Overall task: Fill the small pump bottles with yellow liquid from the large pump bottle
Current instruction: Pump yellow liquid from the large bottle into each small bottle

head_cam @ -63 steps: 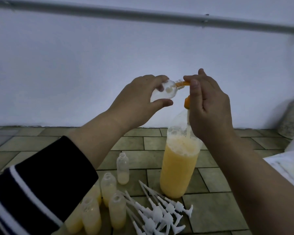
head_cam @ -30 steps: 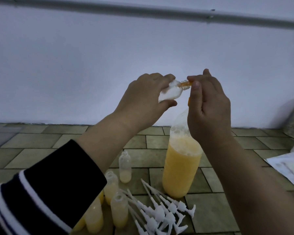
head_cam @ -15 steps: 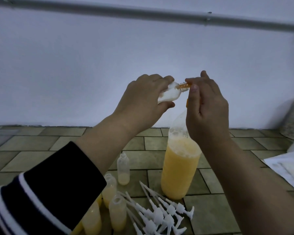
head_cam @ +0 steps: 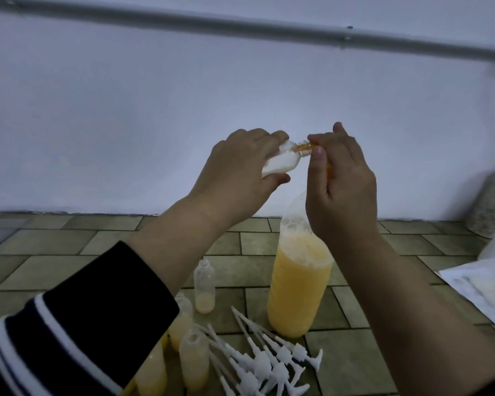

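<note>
The left hand [head_cam: 235,172] is curled around a small pump bottle [head_cam: 280,161], held on its side above the floor with its neck pointing right. Fingers lie over the top of the body and the thumb supports it from below. The right hand [head_cam: 340,190] is curled around the orange pump head [head_cam: 329,170] of the large pump bottle [head_cam: 297,284]; thumb and forefinger meet at the spout tip, which sits at the small bottle's threaded neck. The neck shows orange; the body of the small bottle looks whitish.

The large pump bottle stands upright on the tiled floor [head_cam: 355,375] at centre right, about two-thirds full of yellow liquid with foam on top.

Near left, several uncapped small bottles [head_cam: 195,364] stand partly filled. One nearly empty bottle [head_cam: 204,290] stands farther back. A pile of white pump tops [head_cam: 269,361] lies just right of them.
</note>
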Action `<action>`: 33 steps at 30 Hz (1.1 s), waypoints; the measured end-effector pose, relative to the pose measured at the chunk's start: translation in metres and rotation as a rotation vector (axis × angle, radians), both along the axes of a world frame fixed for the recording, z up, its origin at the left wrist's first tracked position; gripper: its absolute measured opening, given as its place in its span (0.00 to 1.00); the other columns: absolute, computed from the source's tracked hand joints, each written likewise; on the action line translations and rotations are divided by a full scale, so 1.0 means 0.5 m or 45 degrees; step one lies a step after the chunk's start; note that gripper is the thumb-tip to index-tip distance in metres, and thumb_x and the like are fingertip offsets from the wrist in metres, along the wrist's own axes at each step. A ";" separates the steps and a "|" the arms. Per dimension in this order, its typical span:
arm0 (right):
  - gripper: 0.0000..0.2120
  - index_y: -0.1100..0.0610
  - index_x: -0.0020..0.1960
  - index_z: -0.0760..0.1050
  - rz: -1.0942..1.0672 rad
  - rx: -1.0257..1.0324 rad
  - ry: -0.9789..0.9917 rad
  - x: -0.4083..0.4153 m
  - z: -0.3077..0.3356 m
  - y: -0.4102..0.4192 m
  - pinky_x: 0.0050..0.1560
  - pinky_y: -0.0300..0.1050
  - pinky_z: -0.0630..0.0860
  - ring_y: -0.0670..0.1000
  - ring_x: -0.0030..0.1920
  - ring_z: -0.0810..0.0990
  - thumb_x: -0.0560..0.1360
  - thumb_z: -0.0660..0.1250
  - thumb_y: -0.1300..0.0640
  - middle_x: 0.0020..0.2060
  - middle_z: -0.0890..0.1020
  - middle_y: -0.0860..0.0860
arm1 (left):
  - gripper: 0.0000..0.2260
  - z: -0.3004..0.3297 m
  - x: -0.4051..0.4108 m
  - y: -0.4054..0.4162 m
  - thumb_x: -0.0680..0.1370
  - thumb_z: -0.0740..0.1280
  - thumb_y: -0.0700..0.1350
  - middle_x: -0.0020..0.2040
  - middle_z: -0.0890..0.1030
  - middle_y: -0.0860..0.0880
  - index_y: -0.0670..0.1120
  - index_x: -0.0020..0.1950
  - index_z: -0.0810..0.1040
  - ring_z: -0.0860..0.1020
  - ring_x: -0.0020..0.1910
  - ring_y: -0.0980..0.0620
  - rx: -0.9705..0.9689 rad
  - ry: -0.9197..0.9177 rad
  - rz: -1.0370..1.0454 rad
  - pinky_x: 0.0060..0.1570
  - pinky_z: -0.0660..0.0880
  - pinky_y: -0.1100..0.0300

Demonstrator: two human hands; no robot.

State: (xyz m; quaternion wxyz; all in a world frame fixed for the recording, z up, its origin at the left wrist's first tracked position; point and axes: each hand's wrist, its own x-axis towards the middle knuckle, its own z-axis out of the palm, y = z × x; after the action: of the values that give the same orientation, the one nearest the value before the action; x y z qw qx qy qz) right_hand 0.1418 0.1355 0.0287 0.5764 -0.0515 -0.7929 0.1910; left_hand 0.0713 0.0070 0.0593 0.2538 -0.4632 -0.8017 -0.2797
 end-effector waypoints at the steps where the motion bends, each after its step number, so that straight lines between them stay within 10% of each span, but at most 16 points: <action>1: 0.19 0.60 0.57 0.75 -0.013 0.004 -0.004 0.000 -0.007 0.001 0.55 0.39 0.69 0.53 0.69 0.68 0.79 0.49 0.52 0.56 0.79 0.52 | 0.22 -0.005 0.000 0.000 0.75 0.68 0.52 0.58 0.77 0.52 0.51 0.68 0.70 0.71 0.57 0.49 -0.010 -0.009 -0.004 0.57 0.68 0.52; 12: 0.22 0.60 0.56 0.76 0.024 0.012 -0.021 0.009 0.026 -0.006 0.65 0.48 0.68 0.53 0.69 0.68 0.79 0.48 0.49 0.55 0.79 0.52 | 0.22 0.014 0.000 -0.003 0.75 0.68 0.52 0.58 0.76 0.53 0.51 0.68 0.70 0.70 0.57 0.49 0.018 0.025 0.020 0.58 0.67 0.52; 18: 0.22 0.59 0.59 0.75 0.023 -0.054 -0.052 0.007 -0.006 -0.003 0.57 0.25 0.61 0.51 0.70 0.67 0.78 0.48 0.51 0.57 0.79 0.51 | 0.22 -0.012 0.003 0.001 0.75 0.68 0.51 0.58 0.76 0.53 0.50 0.68 0.70 0.70 0.57 0.49 -0.002 0.010 0.014 0.58 0.67 0.52; 23: 0.21 0.58 0.58 0.76 0.045 -0.032 -0.145 0.019 0.019 0.002 0.64 0.44 0.67 0.50 0.70 0.66 0.79 0.49 0.50 0.58 0.79 0.51 | 0.23 0.001 0.001 0.000 0.75 0.67 0.52 0.60 0.75 0.53 0.51 0.69 0.68 0.70 0.59 0.50 -0.040 0.026 0.044 0.59 0.67 0.53; 33: 0.19 0.60 0.58 0.75 0.008 -0.010 -0.018 0.002 0.004 -0.006 0.62 0.44 0.68 0.52 0.70 0.67 0.78 0.51 0.52 0.57 0.78 0.53 | 0.21 -0.006 0.003 0.001 0.75 0.68 0.50 0.58 0.76 0.55 0.51 0.67 0.70 0.70 0.59 0.51 0.038 -0.026 0.015 0.58 0.66 0.55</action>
State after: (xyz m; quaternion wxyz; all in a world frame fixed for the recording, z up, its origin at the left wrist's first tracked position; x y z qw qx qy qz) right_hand 0.1426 0.1325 0.0309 0.5699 -0.0526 -0.7964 0.1956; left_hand 0.0728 0.0076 0.0563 0.2542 -0.4519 -0.8026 -0.2948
